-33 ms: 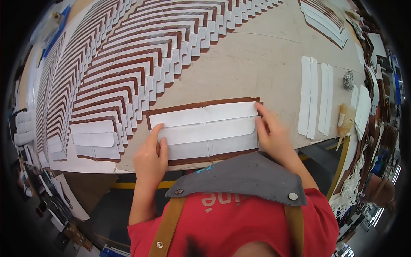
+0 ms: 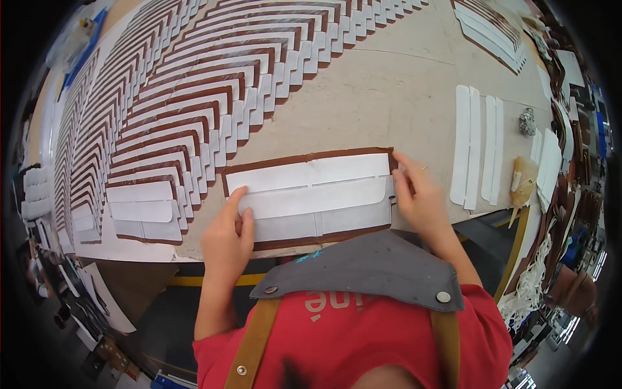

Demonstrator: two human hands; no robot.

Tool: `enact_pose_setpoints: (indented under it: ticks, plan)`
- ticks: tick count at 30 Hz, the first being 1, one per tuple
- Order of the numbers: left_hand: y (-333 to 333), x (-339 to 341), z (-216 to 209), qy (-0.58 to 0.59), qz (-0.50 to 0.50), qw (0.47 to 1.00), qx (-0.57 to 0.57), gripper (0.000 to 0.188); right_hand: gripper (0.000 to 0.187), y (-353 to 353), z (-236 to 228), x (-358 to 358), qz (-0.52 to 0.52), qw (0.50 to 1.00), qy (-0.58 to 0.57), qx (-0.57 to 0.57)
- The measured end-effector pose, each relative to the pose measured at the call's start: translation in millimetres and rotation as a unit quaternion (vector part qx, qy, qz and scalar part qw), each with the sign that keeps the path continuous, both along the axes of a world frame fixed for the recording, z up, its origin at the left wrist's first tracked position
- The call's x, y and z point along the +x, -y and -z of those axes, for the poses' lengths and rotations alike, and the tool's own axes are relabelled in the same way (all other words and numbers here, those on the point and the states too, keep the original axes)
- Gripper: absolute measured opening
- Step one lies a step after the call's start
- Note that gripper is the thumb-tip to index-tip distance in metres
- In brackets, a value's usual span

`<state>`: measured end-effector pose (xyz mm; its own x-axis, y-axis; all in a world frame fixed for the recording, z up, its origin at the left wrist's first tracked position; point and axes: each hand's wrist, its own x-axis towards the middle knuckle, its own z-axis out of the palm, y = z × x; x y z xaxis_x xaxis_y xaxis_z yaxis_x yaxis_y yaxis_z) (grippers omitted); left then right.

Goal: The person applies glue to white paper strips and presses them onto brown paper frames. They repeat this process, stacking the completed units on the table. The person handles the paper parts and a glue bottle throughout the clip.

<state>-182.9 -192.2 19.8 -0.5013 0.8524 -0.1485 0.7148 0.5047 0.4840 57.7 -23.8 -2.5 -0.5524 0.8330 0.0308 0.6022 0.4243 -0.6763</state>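
Left hand [image 2: 228, 235]: lower centre-left of the frame, fingers loosely spread, fingertips pressing flat on the left end of the white strip; it grips nothing.
Right hand [image 2: 418, 194]: right of centre, fingers loosely bent, fingertips resting on the right end of the same piece; whether it pinches the edge cannot be told.
Brown leather panel [image 2: 304, 159]: a long rectangle lying flat at the centre of the frame, near the front edge of the worktop, between the two hands.
White strip [image 2: 311, 198]: lies along the middle of the brown leather panel with rounded ends; further white lining pieces sit just above and below it, so only a brown border shows.
Worktop [image 2: 389, 91]: pale beige surface filling the upper and middle frame.
Rows of finished panels [image 2: 194, 97]: brown-and-white pieces overlapping like scales in curved lines, upper left and left of the frame.
Loose white strips [image 2: 476, 146]: four narrow strips lying side by side, right of the right hand and apart from it.
Crumpled foil ball [image 2: 527, 121]: upper right, beyond the loose white strips.
Grey apron bib [image 2: 363, 266]: bottom centre, over a red shirt, with tan straps.
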Motion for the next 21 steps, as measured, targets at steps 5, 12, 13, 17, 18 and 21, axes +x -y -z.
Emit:
enact_pose_setpoints:
  ticks: [5, 12, 13, 17, 18, 21]
  plan:
    - [-17, -3, 0, -0.034, 0.057, 0.993, 0.095, 0.022, 0.020, -19, -21, -22, -0.049, 0.998, -0.047, 0.014]
    - [-40, 17, 13, -0.049, 0.220, 0.960, 0.169, 0.027, 0.017, -24, 0, -82, -0.215, 0.973, -0.075, 0.042]
    - [-40, 19, 15, -0.056, 0.215, 0.961, 0.164, 0.028, 0.016, -26, 3, -85, -0.222, 0.972, -0.069, 0.043]
    - [-37, 20, 20, -0.056, 0.200, 0.967, 0.149, 0.028, 0.012, -29, 5, -90, -0.239, 0.970, -0.040, -0.014]
    - [-38, 20, 20, -0.050, 0.199, 0.968, 0.147, 0.028, 0.011, -30, 5, -90, -0.242, 0.969, -0.037, -0.014]
    - [-38, 19, 22, -0.031, 0.188, 0.968, 0.164, 0.027, 0.009, -31, 5, -91, -0.251, 0.967, -0.026, -0.011]
